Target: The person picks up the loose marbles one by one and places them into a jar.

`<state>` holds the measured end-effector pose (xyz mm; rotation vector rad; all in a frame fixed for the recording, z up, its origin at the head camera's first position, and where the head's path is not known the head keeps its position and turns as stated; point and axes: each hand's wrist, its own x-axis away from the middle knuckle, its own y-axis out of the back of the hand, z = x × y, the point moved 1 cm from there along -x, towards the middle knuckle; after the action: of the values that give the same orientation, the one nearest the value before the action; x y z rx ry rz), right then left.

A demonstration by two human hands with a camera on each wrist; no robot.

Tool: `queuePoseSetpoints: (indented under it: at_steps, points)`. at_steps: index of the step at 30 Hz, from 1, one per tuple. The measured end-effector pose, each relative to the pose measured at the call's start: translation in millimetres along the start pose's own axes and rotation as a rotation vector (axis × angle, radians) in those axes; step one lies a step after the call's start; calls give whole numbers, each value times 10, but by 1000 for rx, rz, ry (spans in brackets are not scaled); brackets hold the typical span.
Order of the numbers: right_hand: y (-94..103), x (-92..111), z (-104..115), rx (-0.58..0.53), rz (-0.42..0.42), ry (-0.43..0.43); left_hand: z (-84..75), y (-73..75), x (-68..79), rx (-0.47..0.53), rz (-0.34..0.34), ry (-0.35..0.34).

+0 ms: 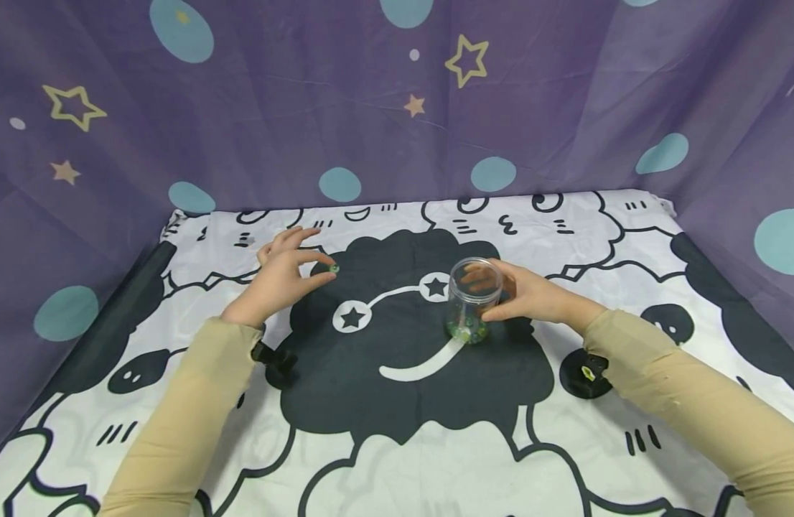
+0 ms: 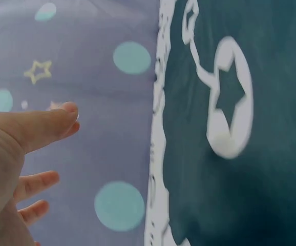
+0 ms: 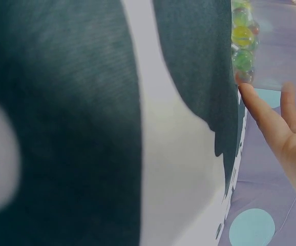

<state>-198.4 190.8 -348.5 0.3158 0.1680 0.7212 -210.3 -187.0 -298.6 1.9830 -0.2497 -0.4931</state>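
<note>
My left hand [image 1: 274, 280] is raised over the left side of the cloth and pinches a small green marble [image 1: 334, 268] between thumb and forefinger, its other fingers spread apart. In the left wrist view, the thumb [image 2: 48, 123] hides nearly all of the marble. To the right, a clear plastic jar [image 1: 463, 305] stands upright on the dark patch, with no lid showing on its rim. Several green and yellow marbles [image 3: 242, 38] lie at its bottom. Around the jar's right side, my right hand [image 1: 533, 293] grips it, with the thumb low on the near wall.
A white cloth with dark cartoon shapes [image 1: 416, 402] covers the table. Purple curtain [image 1: 345, 122] with stars and blue spots hangs behind and at both sides. A black wrist device [image 1: 277, 359] hangs below the left wrist, and another dark one [image 1: 587, 372] below the right.
</note>
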Motion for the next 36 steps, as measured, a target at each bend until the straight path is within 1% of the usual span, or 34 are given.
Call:
queuePoseSetpoints:
  at_steps: [7, 12, 19, 29, 36]
  points:
    - [-1, 3, 11, 0, -2, -5, -210, 6, -56, -15, -9, -60]
    - [-8, 10, 24, 2, -4, -11, -324, 3, -94, 3, -21, -98]
    - [0, 10, 10, 13, -4, -4, -522, -2, -165, 23, -46, -168]
    - [2, 5, 12, 20, -6, -12, -876, -73, -313, 48, -21, -253]
    - [2, -3, 1, 14, -7, -14, -1135, -137, -415, 54, 10, -303]
